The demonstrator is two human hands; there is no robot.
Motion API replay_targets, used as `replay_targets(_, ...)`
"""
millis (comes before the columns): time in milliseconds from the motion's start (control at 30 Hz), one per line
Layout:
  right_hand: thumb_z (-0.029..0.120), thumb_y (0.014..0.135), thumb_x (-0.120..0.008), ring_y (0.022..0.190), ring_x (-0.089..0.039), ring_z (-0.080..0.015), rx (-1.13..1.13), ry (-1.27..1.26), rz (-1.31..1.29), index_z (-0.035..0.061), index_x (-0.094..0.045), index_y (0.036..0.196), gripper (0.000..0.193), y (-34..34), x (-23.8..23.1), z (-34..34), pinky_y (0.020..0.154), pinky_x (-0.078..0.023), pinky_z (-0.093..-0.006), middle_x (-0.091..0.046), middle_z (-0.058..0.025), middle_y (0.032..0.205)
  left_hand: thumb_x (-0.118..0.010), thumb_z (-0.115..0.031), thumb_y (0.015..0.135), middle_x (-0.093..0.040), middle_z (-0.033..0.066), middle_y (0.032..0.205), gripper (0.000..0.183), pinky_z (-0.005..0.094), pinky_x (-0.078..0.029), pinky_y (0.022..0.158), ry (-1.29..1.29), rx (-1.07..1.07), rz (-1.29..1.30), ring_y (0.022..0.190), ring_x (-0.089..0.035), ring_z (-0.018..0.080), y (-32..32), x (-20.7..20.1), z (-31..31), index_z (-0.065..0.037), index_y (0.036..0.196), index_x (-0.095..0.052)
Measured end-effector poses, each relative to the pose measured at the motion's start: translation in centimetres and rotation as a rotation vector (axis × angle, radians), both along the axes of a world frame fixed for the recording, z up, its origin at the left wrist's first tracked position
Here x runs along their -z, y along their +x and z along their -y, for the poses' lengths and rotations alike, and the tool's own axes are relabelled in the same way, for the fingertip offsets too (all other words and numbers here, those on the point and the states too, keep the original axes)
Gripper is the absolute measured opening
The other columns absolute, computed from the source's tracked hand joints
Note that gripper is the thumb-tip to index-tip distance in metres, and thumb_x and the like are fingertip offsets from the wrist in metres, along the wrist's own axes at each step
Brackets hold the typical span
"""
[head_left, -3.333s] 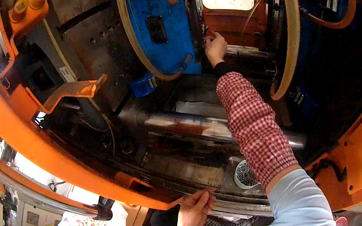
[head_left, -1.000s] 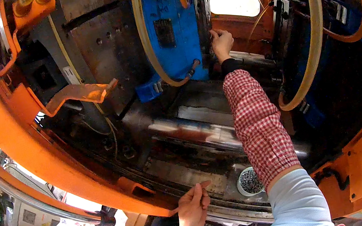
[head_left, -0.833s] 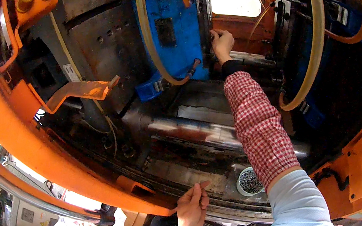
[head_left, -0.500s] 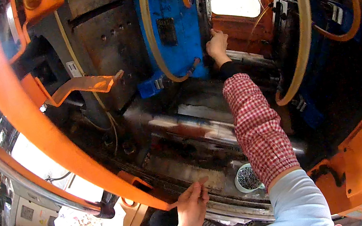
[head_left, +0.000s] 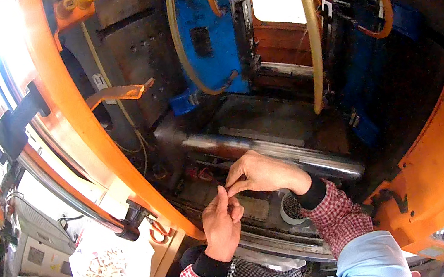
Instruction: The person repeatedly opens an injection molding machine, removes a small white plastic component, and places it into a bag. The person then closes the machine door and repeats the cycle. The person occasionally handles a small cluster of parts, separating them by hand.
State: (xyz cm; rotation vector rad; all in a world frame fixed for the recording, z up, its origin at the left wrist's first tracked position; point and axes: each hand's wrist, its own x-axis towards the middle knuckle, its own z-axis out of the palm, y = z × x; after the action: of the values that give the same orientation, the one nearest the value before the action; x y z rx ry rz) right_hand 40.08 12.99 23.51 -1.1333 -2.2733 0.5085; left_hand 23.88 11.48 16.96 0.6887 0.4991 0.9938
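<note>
White tub [head_left: 291, 222] w/ dark bits [head_left: 292, 207] nr R hand [head_left: 264, 172]; L hand [head_left: 222, 227] meets it, both pinched; any item unclear.

Cup [head_left: 291, 222] right of left hand [head_left: 221, 224], bag [head_left: 137, 259] far left, hoses [head_left: 311, 34] behind

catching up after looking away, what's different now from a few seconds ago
The right hand has left the edge of the blue block and come down toward the person, its fingers now meeting those of the left hand. Whether anything is pinched between them is hidden. The camera view has also shifted. The white cup and the white bag appear to stay in place.
</note>
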Motion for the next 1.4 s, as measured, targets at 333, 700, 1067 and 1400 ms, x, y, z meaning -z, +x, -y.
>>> replay_targets(333, 0.012, 0.078, -0.066, 0.073, -0.064, -0.0218, 0.092, 0.287, -0.05, 0.0018, -0.069, 0.086, 0.014, 1.7, -0.5, -2.9, 0.067, -0.05, -0.0322, -0.066, -0.0121, 0.081, -0.047, -0.029, 0.095, -0.048, 0.0027, 0.071, 0.038, 0.0213, -0.033, 0.056, -0.112, 0.054, 0.085, 0.059, -0.04, 0.0101, 0.3, -0.6, -1.0, 0.006, 0.11, -0.053)
replay_targets(700, 0.021, 0.082, -0.061, 0.071, -0.064, -0.0296, 1.135, 0.936, -0.633, -0.0011, -0.069, 0.087, 0.024, 13.5, -7.7, -18.5, 0.067, -0.048, -0.0374, -0.067, -0.0164, 0.077, -0.047, -0.014, 0.095, -0.052, 0.0042, 0.083, 0.028, 0.022, -0.04, 0.064, -0.123, 0.167, -0.03, 0.071, -0.045, 0.0106, -1.0, 1.0, 0.7, 0.006, 0.114, -0.052)
replay_targets(1067, 0.02, 0.078, -0.066, 0.081, -0.061, -0.0379, 1.3, 0.841, -0.606, 0.0011, -0.069, 0.087, 0.022, 18.6, -8.5, -27.5, 0.073, -0.045, -0.045, -0.064, -0.0233, 0.082, -0.047, -0.011, 0.094, -0.053, 0.0046, 0.084, 0.028, 0.0209, -0.038, 0.059, -0.221, 0.147, -0.052, 0.067, -0.047, 0.0099, -1.3, 2.4, 0.9, 0.006, 0.116, -0.05)
replay_targets(1400, 0.022, 0.077, -0.066, 0.077, -0.061, -0.039, 1.344, 0.802, -0.61, -0.0003, -0.067, 0.087, 0.025, 18.5, -8.4, -27.7, 0.07, -0.046, -0.0455, -0.064, -0.0224, 0.08, -0.046, -0.011, 0.095, -0.053, 0.0037, 0.082, 0.028, 0.0199, -0.037, 0.058, -0.233, 0.149, -0.109, 0.066, -0.046, 0.0092, -1.3, 2.3, 0.6, 0.006, 0.117, -0.049)
